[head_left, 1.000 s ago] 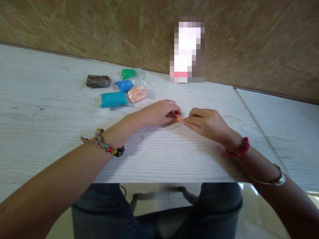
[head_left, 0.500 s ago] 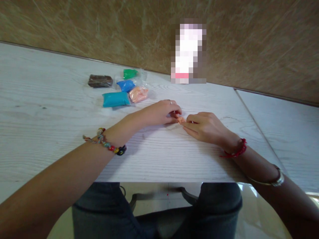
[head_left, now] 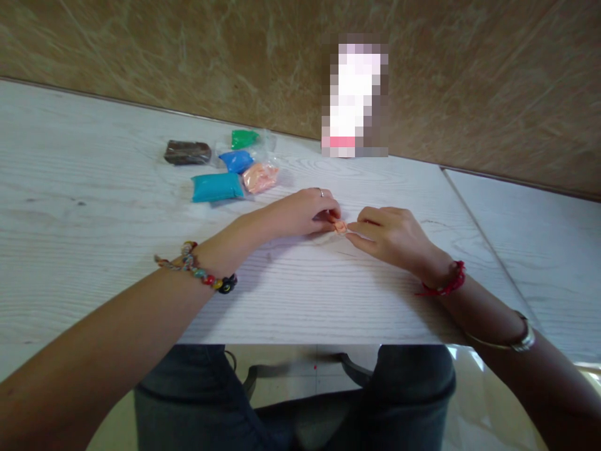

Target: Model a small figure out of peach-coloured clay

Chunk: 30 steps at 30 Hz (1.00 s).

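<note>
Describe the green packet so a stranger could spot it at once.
On the white wood-grain table, look toward the marbled wall, where five plastic packets lie grouped. The green packet is nearest that wall, just beyond the blue packet, and the only green one.

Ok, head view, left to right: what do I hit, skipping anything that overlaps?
Brown packet → peach packet → left hand → small peach piece → right hand → silver bangle.
</note>
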Motion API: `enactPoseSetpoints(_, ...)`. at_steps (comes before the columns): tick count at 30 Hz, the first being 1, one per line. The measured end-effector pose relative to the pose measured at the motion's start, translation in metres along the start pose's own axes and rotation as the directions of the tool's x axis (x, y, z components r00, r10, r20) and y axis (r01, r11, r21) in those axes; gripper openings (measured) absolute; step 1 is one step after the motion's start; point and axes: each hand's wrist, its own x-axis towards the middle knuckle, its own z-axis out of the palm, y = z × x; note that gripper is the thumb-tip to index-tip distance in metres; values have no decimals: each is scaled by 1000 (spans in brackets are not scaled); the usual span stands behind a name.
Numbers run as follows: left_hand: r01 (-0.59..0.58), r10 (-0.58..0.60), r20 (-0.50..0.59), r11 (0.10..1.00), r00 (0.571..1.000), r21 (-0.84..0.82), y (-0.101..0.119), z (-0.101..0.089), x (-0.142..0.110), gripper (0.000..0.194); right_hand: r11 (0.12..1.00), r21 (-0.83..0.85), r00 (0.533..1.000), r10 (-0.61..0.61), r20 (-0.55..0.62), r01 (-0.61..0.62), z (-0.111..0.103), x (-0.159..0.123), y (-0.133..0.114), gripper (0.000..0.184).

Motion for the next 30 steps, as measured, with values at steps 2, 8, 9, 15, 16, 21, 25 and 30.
enactPoseSetpoints(2,3,-3,-8,1000,1000,10,0,0,0,14,997,-18,997,74,22,-74,5,2,-3,39)
enactPoseSetpoints(8,-12,13,-21,999,1000,49,-2,3,2,13,989,3,982,145,124,-146,12,5,-8,42)
enactPoseSetpoints(9,-14,15,-22,999,1000,49,-2,3,2,13,988,7,979,149,136,-152,12,6,-9,42)
enactPoseSetpoints(15,-11,13,-23,998,1000,60,-2,4,1,11,979,17,964,199,174,-205,10,6,-12,40)
enactPoseSetpoints(16,-13,14,-22,998,1000,60,-2,4,1,11,978,25,963,201,178,-209,9,6,-11,40)
enactPoseSetpoints(21,-20,21,-24,999,999,38,-1,3,1,11,981,78,975,163,151,-177,6,1,-1,40)
enactPoseSetpoints(25,-13,14,-23,999,1000,31,0,3,1,11,987,42,974,144,173,-154,7,2,1,43)
enactPoseSetpoints(30,9,-9,-3,999,1000,31,1,1,1,12,990,23,966,133,223,-142,9,4,-2,45)
